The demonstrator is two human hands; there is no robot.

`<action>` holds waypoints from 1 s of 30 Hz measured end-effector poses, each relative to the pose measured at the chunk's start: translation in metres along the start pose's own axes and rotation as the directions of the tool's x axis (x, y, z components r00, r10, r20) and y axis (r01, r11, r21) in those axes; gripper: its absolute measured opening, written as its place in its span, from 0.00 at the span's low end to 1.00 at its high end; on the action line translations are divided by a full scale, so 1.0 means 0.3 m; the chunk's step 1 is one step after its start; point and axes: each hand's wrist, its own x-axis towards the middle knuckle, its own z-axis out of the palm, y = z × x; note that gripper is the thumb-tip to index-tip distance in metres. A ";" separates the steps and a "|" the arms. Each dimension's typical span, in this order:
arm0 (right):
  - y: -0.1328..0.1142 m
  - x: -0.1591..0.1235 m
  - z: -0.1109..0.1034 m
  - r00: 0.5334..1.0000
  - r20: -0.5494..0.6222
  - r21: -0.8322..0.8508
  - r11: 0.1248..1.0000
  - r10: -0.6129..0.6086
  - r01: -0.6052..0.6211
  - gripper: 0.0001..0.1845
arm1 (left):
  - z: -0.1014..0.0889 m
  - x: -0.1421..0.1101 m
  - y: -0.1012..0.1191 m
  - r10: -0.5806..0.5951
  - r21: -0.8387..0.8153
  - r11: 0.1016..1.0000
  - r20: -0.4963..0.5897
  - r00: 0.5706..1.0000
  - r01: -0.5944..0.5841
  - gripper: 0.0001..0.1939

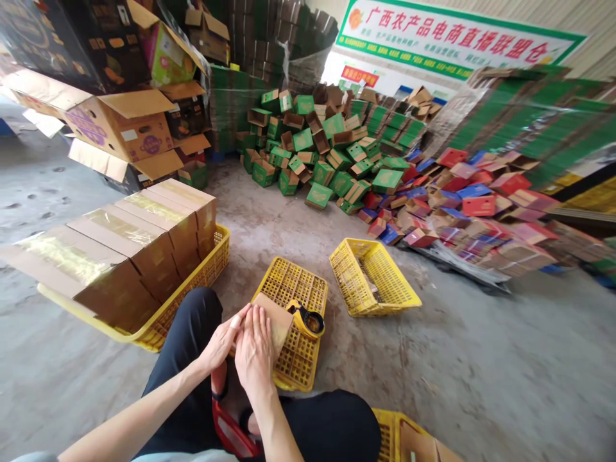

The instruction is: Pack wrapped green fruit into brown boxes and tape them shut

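Here, close in, part of a yellow crate (387, 427) is glimpsed beside the right knee, with cardboard held in it; between the knees, a small brown box (276, 316) is being worked on, laid on a gridded yellow stand (293, 375); the left hand (219, 343) and the right hand (254, 343) are brought together on its near left side, fingers stretched out, the right palm laid down over the top; by the box's far right edge a yellow tape dispenser (310, 321) is rested on the stand, though whether the two are touching cannot be told; to the left, a long yellow basket (192, 295) is packed with a row of brown cartons (139, 224), their tops crossed by shiny tape; ahead, another yellow basket (385, 276) is set on the floor; beyond, green boxes (332, 183) are heaped beside red and blue boxes (479, 205); the back wall is topped by a banner (452, 38).
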 end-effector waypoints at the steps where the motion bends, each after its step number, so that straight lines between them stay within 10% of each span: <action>1: 0.000 -0.002 0.000 1.000 -0.004 0.002 1.000 -0.005 0.005 0.31 | -0.001 -0.003 -0.002 0.009 0.025 1.000 -0.008 1.000 -0.009 0.32; 14: 0.110 -0.294 -0.044 0.987 -0.089 0.133 0.984 0.134 -0.122 0.35 | -0.001 -0.040 -0.036 0.127 0.519 0.843 0.069 0.989 -0.144 0.30; 25: 0.108 -0.285 -0.014 0.802 0.122 0.633 0.577 0.584 -0.516 0.41 | -0.015 -0.033 0.000 -0.187 0.157 0.972 0.046 0.981 0.177 0.38; 30: 0.082 -0.256 -0.091 0.814 0.046 0.636 0.611 0.580 -0.471 0.38 | 0.019 -0.048 0.021 -0.175 -0.048 0.983 0.043 0.984 0.177 0.43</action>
